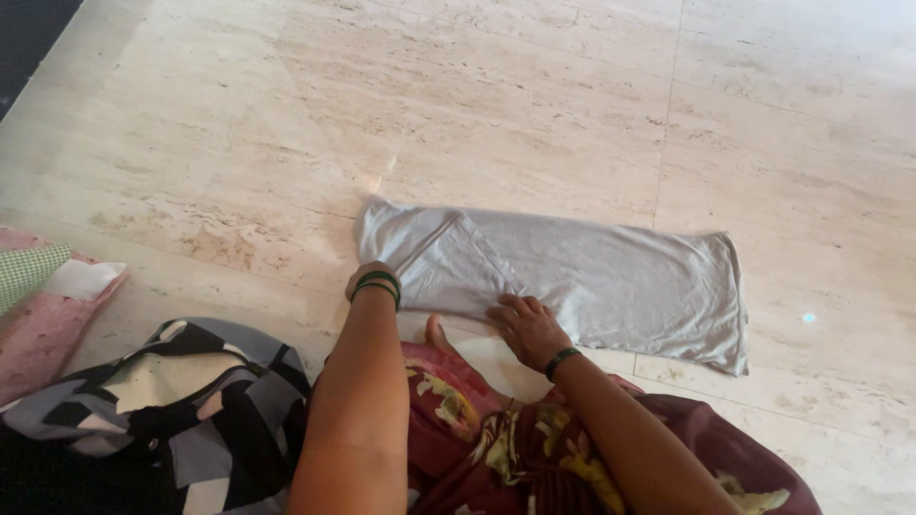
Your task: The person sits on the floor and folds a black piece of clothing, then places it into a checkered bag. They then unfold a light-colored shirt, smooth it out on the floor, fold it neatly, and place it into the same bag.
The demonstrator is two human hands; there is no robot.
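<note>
A grey garment [572,277], soft and thin like a jersey top, lies flat on the pale stone floor [286,124] just in front of the person. It has already been brought into a long narrow strip running left to right, and a triangular flap is turned in at its left end. The right end is not yet folded over, so the strip looks only partly folded.

The right hand [527,326] rests palm down on the near edge, fingers spread flat and gripping nothing. The left hand [374,278] is bent at the wrist onto the left end; its fingers are hidden, so their state cannot be told.

Near left lie a patterned black, grey and white cloth [181,401] and a pink cloth [43,324].
</note>
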